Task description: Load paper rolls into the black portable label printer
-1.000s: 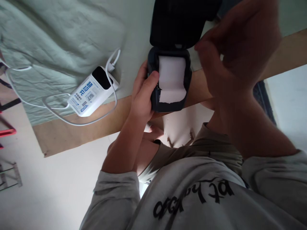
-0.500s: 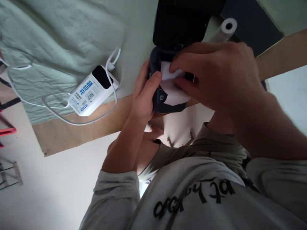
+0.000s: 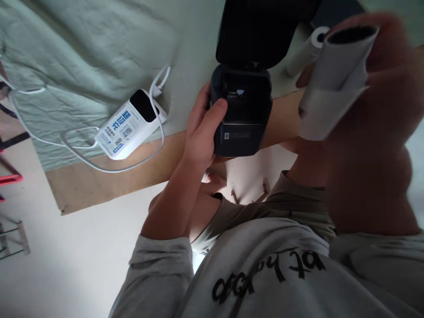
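Note:
My left hand (image 3: 205, 121) grips the left side of a dark portable label printer (image 3: 243, 137), its thumb over the edge of the paper bay. The printer's black lid (image 3: 256, 35) stands open at the far side, and the bay shows no roll inside. Up and to the right, my right hand (image 3: 387, 88) is closed round a paper roll (image 3: 338, 84) with a loose end hanging down. That hand is smeared by motion. Just behind the held roll lies a second white roll (image 3: 303, 53) on the table.
A white power bank (image 3: 129, 128) with a black end panel and a looped white cable (image 3: 112, 170) lies at left on the green cloth (image 3: 99, 53). The table's wooden edge (image 3: 115, 190) runs in front of my lap. A dark flat object (image 3: 334, 12) is at the back right.
My right hand has lifted the paper roll out of the printer and moved it to the right. The printer bay, which held paper before, now shows its dark inside. My left hand keeps its hold.

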`<state>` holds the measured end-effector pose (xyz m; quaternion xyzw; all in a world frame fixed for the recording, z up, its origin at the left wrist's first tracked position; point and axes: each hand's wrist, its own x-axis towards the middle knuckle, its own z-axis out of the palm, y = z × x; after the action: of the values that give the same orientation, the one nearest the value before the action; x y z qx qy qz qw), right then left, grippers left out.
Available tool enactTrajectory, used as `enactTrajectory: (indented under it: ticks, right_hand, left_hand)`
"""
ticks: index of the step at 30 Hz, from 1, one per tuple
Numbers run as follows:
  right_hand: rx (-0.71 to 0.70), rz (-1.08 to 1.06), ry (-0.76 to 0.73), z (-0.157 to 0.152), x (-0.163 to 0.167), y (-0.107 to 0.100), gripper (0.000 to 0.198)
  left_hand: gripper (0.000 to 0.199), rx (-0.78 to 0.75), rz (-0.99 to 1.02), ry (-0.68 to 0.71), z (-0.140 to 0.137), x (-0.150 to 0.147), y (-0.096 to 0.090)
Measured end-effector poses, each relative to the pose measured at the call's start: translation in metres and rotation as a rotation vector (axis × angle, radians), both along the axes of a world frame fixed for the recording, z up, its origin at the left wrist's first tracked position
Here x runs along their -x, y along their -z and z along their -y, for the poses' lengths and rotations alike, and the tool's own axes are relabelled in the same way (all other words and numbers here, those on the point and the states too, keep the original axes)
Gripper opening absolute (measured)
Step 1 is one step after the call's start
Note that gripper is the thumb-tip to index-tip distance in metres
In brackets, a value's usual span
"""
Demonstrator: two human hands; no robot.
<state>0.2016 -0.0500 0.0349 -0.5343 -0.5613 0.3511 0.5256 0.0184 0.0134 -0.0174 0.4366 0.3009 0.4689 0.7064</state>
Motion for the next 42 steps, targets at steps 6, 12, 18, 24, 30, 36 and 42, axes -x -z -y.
enactTrajectory:
  ticks: [6,12,18,24,30,36,42]
  right_hand:
    - [-0.038,0.158,0.2,0.004,-0.008,0.037,0.025]
    - [-0.021,0.727,0.152,-0.002,-0.005,0.026,0.025]
    - [0.207,0.816,0.139,-0.002,-0.004,0.031,0.056]
    - [-0.053,0.722,0.339,0.002,-0.02,0.01,0.033]
    - [0.006,0.88,0.29,-0.036,-0.036,0.027,0.051]
    - [0.017,0.897,0.28,-0.031,-0.034,0.033,0.054]
    - [0.023,0.836,0.199,-0.006,-0.031,0.032,0.059]
  left_hand:
    - [0.022,-0.027,-0.008,-0.013,-0.001,0.001,0.001]
    - [0.024,0.007,0.056,0.002,-0.002,0.001,0.005]
    - [0.02,0.016,0.05,0.0,-0.001,0.0,0.002]
    - [0.021,-0.031,0.074,0.006,-0.002,0.0,0.002]
    - [0.02,0.023,0.032,0.016,0.0,-0.002,-0.001]
    - [0.018,0.031,0.035,0.014,0.002,-0.001,-0.003]
    - [0.017,0.034,0.037,-0.005,0.002,-0.001,-0.006]
